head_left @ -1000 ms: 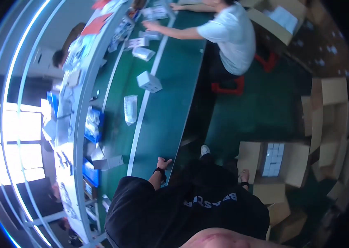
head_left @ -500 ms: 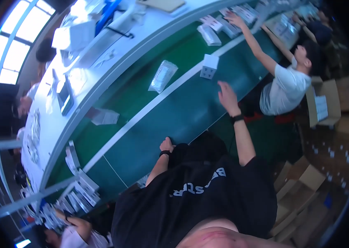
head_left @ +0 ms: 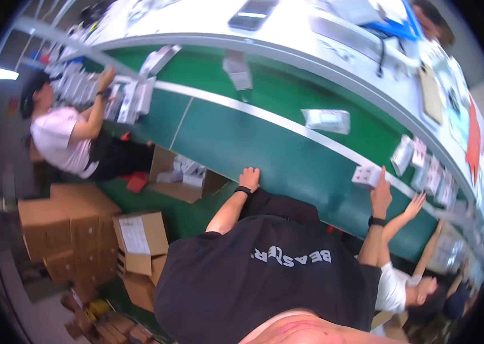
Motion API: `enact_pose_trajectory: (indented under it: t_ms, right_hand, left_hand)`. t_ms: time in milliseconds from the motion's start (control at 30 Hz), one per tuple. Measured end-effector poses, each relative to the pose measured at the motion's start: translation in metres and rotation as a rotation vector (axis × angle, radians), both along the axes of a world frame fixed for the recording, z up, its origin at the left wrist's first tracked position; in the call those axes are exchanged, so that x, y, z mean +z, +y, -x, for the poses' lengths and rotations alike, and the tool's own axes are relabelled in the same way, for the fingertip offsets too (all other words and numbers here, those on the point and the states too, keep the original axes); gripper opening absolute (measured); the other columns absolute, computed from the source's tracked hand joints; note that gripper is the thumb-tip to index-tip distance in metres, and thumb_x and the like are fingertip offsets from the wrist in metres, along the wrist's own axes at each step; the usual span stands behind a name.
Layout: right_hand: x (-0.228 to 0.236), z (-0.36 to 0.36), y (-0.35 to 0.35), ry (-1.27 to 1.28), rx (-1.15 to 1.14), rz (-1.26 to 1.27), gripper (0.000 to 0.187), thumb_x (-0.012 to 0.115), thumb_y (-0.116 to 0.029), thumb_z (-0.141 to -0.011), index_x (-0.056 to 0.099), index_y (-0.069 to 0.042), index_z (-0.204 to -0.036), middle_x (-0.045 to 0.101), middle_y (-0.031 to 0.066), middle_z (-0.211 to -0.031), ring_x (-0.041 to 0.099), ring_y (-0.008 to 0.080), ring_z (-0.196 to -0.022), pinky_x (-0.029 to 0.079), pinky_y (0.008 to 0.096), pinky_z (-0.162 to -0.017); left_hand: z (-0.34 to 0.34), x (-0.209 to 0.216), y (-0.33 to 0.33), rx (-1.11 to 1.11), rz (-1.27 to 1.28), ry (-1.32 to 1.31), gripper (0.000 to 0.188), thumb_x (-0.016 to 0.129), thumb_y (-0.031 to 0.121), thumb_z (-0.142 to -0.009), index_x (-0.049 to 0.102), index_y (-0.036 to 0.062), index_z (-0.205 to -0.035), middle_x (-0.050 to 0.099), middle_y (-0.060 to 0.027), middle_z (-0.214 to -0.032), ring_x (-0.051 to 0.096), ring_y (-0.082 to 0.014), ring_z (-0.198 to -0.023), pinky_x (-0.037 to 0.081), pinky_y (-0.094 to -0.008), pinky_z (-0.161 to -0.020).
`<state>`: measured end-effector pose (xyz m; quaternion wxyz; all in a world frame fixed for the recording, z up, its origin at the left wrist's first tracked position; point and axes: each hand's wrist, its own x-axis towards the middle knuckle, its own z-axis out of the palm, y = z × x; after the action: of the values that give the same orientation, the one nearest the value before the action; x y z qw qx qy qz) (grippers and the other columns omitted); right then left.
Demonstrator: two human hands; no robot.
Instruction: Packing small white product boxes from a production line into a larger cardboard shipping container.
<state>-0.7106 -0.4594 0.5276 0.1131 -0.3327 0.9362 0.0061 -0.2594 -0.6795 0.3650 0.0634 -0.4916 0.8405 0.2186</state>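
My left hand (head_left: 249, 178) rests on the near edge of the green conveyor belt (head_left: 265, 137), its fingers lying over the edge and holding nothing. Over the belt at the right, my right hand (head_left: 381, 196) is stretched out with the index finger extended. It is beside the right end of a small white box (head_left: 364, 176) with dark marks on its side. Finger and box seem to meet, but the hand is not wrapped round it. Farther across, past the white dividing line, lies a clear bubble-wrap packet (head_left: 326, 121).
A white box (head_left: 237, 71) lies on the far strip. More boxes (head_left: 434, 176) and packets line the right end. A co-worker (head_left: 73, 135) handles boxes at left; another (head_left: 396, 284) reaches in at right. Cartons (head_left: 70, 223) stand on the floor at left. A white worktable (head_left: 293, 34) runs behind.
The view has swung to the left, showing more of the left co-worker and cartons. My right hand has moved up to the white box. My left hand stays at the belt's edge.
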Motion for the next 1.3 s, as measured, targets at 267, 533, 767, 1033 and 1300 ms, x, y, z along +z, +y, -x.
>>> enact_pose_trajectory:
  t_ms: [267, 533, 767, 1033, 1300]
  right_hand:
    - [-0.027, 0.023, -0.002, -0.027, 0.148, 0.361, 0.091, 0.085, -0.016, -0.067, 0.038, -0.010, -0.146, 0.047, 0.0201, -0.142, 0.052, 0.0400, -0.125, 0.049, 0.0498, -0.096]
    - [0.039, -0.146, -0.076, -0.139, 0.188, 0.372, 0.079, 0.084, -0.014, -0.067, 0.045, -0.006, -0.136, 0.050, 0.0153, -0.132, 0.054, 0.0401, -0.113, 0.052, 0.0476, -0.092]
    - [0.025, -0.242, -0.122, -0.158, 0.322, 0.442, 0.084, 0.087, -0.013, -0.063, 0.044, -0.007, -0.134, 0.049, 0.0131, -0.132, 0.053, 0.0381, -0.115, 0.054, 0.0461, -0.090]
    - [0.019, -0.244, -0.124, -0.229, 0.323, 0.451, 0.087, 0.086, -0.009, -0.063, 0.040, -0.006, -0.137, 0.046, 0.0145, -0.135, 0.051, 0.0389, -0.117, 0.053, 0.0455, -0.093]
    - [0.016, -0.250, -0.122, -0.236, 0.267, 0.428, 0.087, 0.085, -0.010, -0.065, 0.039, -0.007, -0.139, 0.044, 0.0147, -0.137, 0.050, 0.0401, -0.118, 0.053, 0.0475, -0.093]
  left_hand:
    - [0.002, -0.027, 0.010, 0.077, -0.010, 0.030, 0.043, 0.082, 0.008, -0.066, 0.054, 0.0110, -0.098, 0.054, -0.0168, -0.108, 0.052, -0.0410, -0.106, 0.052, -0.0523, -0.079]
    - [0.000, -0.021, -0.001, 0.005, -0.106, 0.056, 0.038, 0.082, 0.007, -0.065, 0.056, 0.0099, -0.093, 0.057, -0.0182, -0.102, 0.054, -0.0432, -0.102, 0.052, -0.0521, -0.080]
    - [0.006, -0.014, -0.013, -0.143, -0.174, -0.003, 0.024, 0.066, 0.008, -0.081, 0.058, 0.0033, -0.103, 0.061, -0.0263, -0.105, 0.059, -0.0465, -0.100, 0.054, -0.0537, -0.082]
    - [-0.003, -0.026, -0.020, -0.239, -0.162, 0.064, 0.038, 0.082, 0.019, -0.071, 0.056, 0.0067, -0.097, 0.062, -0.0253, -0.097, 0.062, -0.0479, -0.091, 0.053, -0.0553, -0.078]
    - [-0.001, -0.010, -0.032, -0.348, -0.255, 0.011, 0.044, 0.084, 0.029, -0.074, 0.057, 0.0060, -0.099, 0.064, -0.0267, -0.099, 0.064, -0.0486, -0.092, 0.054, -0.0550, -0.078]
